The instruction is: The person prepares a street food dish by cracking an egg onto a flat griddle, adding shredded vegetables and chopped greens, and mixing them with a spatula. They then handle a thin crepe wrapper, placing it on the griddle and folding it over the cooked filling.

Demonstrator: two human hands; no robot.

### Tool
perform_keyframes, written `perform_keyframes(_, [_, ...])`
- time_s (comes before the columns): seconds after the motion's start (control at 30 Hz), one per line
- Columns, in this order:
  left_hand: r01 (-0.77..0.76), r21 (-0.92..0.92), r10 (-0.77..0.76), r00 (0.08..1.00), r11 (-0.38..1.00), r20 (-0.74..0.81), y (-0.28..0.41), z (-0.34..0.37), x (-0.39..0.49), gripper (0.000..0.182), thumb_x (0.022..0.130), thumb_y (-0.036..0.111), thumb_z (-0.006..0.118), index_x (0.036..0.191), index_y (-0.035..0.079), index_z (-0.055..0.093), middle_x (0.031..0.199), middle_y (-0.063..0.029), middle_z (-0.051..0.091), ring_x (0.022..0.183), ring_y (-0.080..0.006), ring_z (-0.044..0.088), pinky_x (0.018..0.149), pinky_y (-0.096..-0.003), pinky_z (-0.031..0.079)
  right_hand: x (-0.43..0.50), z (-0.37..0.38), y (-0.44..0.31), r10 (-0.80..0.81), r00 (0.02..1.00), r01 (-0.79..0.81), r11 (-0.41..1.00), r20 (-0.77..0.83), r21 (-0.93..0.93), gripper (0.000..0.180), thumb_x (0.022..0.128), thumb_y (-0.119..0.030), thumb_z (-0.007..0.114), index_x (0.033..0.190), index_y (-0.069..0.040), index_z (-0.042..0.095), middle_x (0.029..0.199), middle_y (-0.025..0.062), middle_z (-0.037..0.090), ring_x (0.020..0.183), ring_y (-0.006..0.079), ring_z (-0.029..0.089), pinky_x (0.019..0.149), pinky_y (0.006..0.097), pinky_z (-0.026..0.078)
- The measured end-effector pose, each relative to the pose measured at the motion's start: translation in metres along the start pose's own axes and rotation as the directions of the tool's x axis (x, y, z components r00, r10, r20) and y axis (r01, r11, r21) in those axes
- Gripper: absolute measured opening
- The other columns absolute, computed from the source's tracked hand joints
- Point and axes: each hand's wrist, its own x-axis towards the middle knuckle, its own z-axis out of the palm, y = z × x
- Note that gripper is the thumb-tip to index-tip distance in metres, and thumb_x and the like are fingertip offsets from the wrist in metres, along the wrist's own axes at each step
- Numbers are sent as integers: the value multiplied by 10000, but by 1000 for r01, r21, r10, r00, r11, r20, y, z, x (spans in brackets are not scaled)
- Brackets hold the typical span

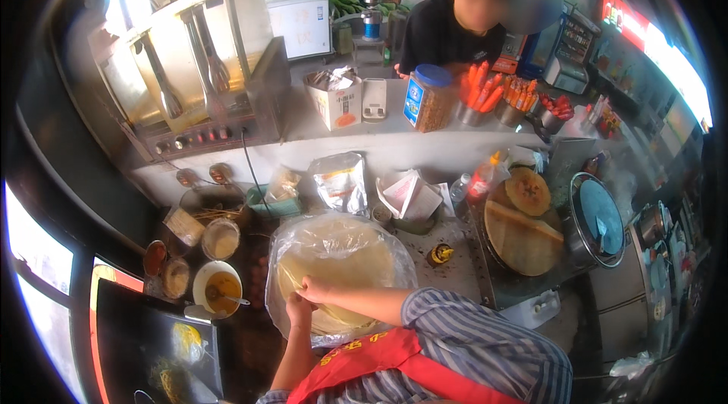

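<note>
A large, round stack of thin, pale dough sheets (352,267) lies before me in clear plastic wrapping (401,233). Both hands meet at the left part of the stack. My right hand (314,290) pinches at the sheets' surface, fingertips bent together. Just below and left of it, my left hand (300,306) has its fingers curled at the same spot. Whether either hand grips a sheet or the plastic is too small to tell. Left of the stack stands a bowl of beaten egg (222,290) with a ladle in it.
A griddle (213,347) with food is at lower left. At right are a round hot plate with folded flatbread (520,239) and a steel pot (577,233). A sauce bottle (441,255) stands nearer. Behind, a counter (381,130) holds jars and sausages; a person (449,34) leans there.
</note>
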Motion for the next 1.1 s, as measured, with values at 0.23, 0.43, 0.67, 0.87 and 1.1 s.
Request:
perform_keyframes(0.23, [6,-41,-4,1000,999,31,-2,-10,-4,137,883,92,557,930,-36,545,785,-101,629,616,-171,623,514,-292,531,6,7,12,-32,998,36,997,57,-72,264,827,-198,536,964,1,641,880,234,666,826,350,663,696,462,497])
perform_keyframes(0.43, [-14,226,52,985,974,-164,12,-4,-8,166,892,140,546,902,-26,540,770,-139,622,638,-193,622,495,-320,510,4,24,23,-19,999,18,999,26,52,248,813,-182,537,928,4,654,874,229,668,825,355,661,716,467,498])
perform_keyframes(0.67, [38,299,30,976,954,-217,-33,-19,40,293,953,299,473,909,27,573,836,-149,632,743,-225,572,662,-388,474,12,47,27,29,999,-32,979,18,201,139,830,-113,507,899,-38,602,777,192,631,734,266,601,685,437,481])
perform_keyframes(0.87, [40,365,60,964,930,-259,-42,-8,31,243,903,272,569,995,47,579,908,-185,648,803,-303,624,725,-402,488,12,25,43,95,980,-135,962,172,238,120,844,-136,543,863,-34,605,743,137,641,640,232,602,580,382,487])
perform_keyframes(1.1, [17,309,93,936,951,-339,-27,-3,56,337,916,324,573,1054,19,535,915,-217,629,833,-348,621,729,-411,481,45,24,31,111,948,-228,892,300,391,121,858,-121,556,905,-21,606,742,86,640,613,149,586,545,303,476])
